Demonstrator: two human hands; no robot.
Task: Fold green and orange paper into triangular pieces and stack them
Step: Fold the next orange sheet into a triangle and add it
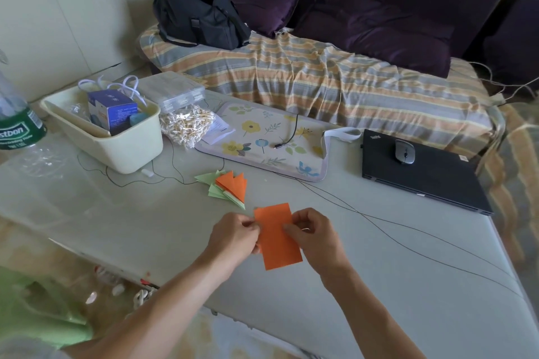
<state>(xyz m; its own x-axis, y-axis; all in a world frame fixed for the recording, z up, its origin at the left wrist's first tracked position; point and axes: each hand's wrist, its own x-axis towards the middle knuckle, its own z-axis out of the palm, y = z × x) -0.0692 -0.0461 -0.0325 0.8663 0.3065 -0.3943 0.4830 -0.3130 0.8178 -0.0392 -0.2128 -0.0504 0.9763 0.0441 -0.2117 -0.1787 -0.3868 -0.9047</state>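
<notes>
The left hand (236,234) covers the orange paper's (277,242) left edge; the right hand's (313,234) fingertips cover part of its right edge. The green-labelled bottle (17,122) is cut off at the table's (379,285) left edge. The stack's (227,188) piece count is unreadable.

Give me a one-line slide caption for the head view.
Both hands pinch an orange paper sheet near a stack of folded triangles.
</notes>
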